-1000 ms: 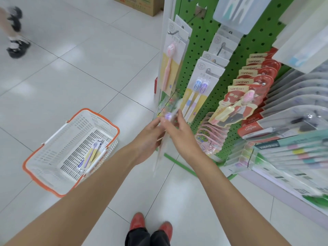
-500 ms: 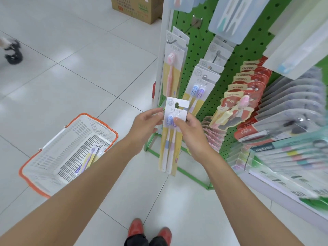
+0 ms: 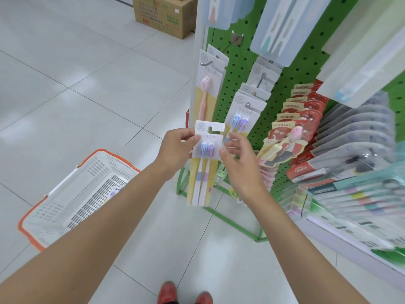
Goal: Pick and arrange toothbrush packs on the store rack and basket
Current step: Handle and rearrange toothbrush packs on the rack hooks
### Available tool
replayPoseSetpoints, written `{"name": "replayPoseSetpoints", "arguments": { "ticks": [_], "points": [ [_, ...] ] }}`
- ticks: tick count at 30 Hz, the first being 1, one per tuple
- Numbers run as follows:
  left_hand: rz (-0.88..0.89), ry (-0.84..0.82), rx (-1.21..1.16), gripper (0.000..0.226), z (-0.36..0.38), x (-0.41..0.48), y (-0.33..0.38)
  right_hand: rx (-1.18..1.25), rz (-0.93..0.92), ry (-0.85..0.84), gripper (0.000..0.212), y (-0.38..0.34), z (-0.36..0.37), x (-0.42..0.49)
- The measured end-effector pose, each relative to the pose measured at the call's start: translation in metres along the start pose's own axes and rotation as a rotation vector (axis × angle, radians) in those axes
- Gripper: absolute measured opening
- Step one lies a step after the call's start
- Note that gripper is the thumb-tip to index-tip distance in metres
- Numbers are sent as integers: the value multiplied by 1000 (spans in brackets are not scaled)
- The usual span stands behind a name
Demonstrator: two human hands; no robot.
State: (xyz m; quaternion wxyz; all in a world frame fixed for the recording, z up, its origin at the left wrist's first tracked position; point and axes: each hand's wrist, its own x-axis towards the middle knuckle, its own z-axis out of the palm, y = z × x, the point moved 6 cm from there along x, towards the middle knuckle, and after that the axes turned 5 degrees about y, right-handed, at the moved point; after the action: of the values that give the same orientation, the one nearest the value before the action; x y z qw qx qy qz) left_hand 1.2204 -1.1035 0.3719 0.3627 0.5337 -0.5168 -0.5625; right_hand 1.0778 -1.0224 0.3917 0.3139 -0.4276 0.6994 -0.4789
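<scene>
Floor tiles [image 3: 76, 95], pale and glossy, fill the left half of the frame. Next in size is the green pegboard rack [image 3: 282, 80], which takes up the right side and is hung with rows of carded packs. At lower left sits the white basket [image 3: 54, 207] with its orange rim, partly hidden by my left forearm. A cardboard box [image 3: 162, 16] stands on the floor at the top centre, beside the rack's white edge post.

On the rack's left column hangs a pink single-brush pack [image 3: 207, 93]. Just right of it is a twin-brush pack [image 3: 241, 115], and further right a row of red packs [image 3: 295, 119].

The toothbrush pack [image 3: 205, 167] that I am handling is at mid frame, upright in the air with its hook slot at the top. It is in front of the rack's lower left corner, just below the hanging twin-brush pack, and well right of the basket. It holds one blue and one purple brush.

My left hand [image 3: 175, 152] grips the pack's upper left edge, with the thumb [image 3: 194, 139] on the front of the card and the fingers curled behind it. My right hand [image 3: 238, 163] is at the opposite edge with its fingers loosely bent. Its thumb [image 3: 225, 153] is right at the side of the blister, but I cannot tell whether it pinches the pack or only touches it.
</scene>
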Motion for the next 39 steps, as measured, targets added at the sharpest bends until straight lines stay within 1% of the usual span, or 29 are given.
{"name": "replayPoseSetpoints", "arguments": {
  "ticks": [3, 6, 10, 14, 15, 18, 22, 24, 26, 29, 31, 34, 36, 39],
  "points": [
    [75, 137, 78, 19, -11, 14, 6, -98, -172, 158, 33, -22, -20, 4],
    [166, 231, 104, 21, -15, 23, 20, -213, -309, 259, 31, -44, -37, 11],
    [267, 235, 115, 19, -4, 38, 39, -409, -433, 361, 37, -62, -57, 26],
    [336, 161, 142, 18, 9, 48, 53, -571, -459, 411, 37, -81, -71, 42],
    [353, 141, 145, 18, 11, 50, 55, -598, -443, 407, 37, -86, -72, 47],
    [431, 107, 172, 29, 15, 59, 61, -656, -340, 354, 34, -93, -77, 62],
    [530, 30, 191, 28, 23, 69, 64, -710, -207, 279, 26, -90, -84, 75],
    [562, -1, 199, 30, 27, 70, 64, -749, -204, 262, 27, -91, -84, 77],
    [575, -9, 199, 32, 30, 71, 62, -813, -218, 239, 33, -92, -80, 78],
    [568, 12, 186, 29, 33, 77, 61, -879, -231, 205, 26, -91, -75, 84],
    [565, 35, 185, 28, 35, 81, 62, -888, -208, 202, 21, -91, -76, 89],
    [562, 60, 215, 29, 39, 85, 62, -922, -221, 168, 20, -94, -76, 92],
    [570, 31, 220, 29, 44, 86, 63, -926, -234, 149, 21, -94, -76, 93],
    [573, -23, 164, 25, 51, 89, 63, -910, -252, 140, 20, -91, -76, 93]
  ]
}}
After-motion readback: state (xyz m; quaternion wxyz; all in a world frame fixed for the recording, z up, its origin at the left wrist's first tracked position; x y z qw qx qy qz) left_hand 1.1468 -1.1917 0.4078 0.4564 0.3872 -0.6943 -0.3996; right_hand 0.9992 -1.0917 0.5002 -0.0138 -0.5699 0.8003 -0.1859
